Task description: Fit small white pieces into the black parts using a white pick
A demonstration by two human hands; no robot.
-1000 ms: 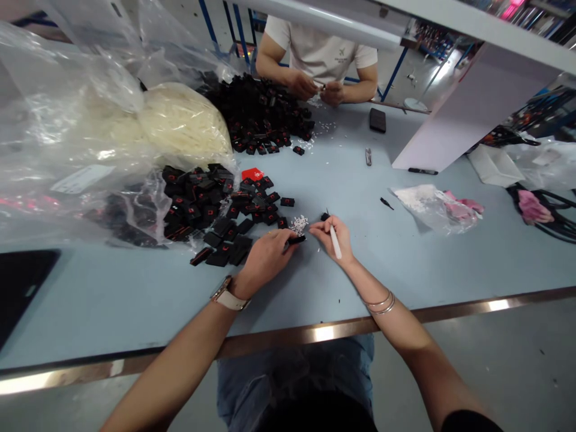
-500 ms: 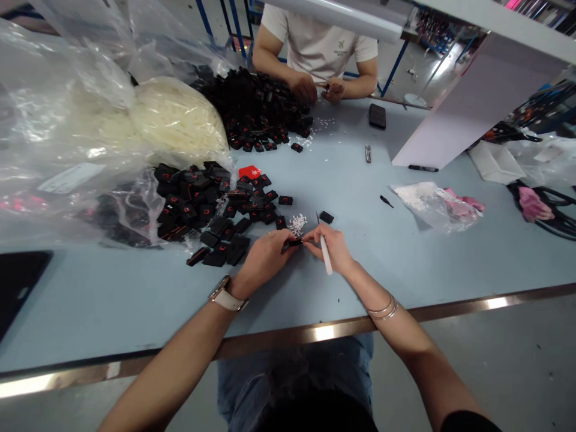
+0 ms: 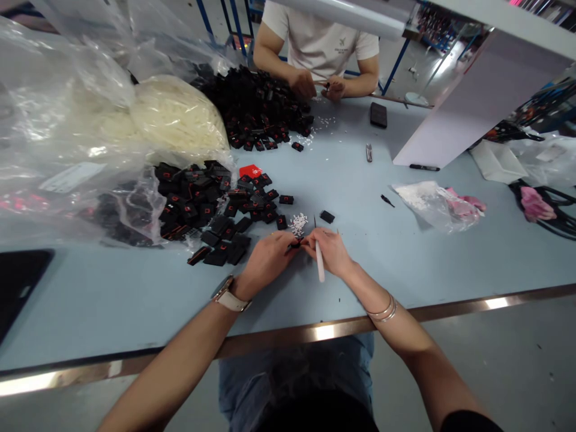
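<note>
My left hand (image 3: 273, 255) is closed, its thumb and fingers pinching a small black plastic part (image 3: 295, 244) just above the table. Fingertips of my right hand (image 3: 330, 249) meet the same part from the other side. A slim tool with a white handle (image 3: 320, 264) and a thin dark tip is tucked in my right hand, handle toward me. Just beyond my fingers lies a little heap of tiny white pieces (image 3: 299, 224). One black block (image 3: 327, 216) sits apart, beyond my right hand. My fingers hide most of the held part.
Piles of black blocks (image 3: 189, 201) with red marks spread at left, beside a clear bag of cream-coloured pieces (image 3: 180, 117). Across the table a co-worker's hands (image 3: 317, 86) hold something small. A white divider (image 3: 477, 96) stands at right, near a plastic bag (image 3: 416, 198).
The white-handled tool has swung more upright in my right hand, its handle end moving left and toward me. My hands have drawn slightly closer around the black part.
</note>
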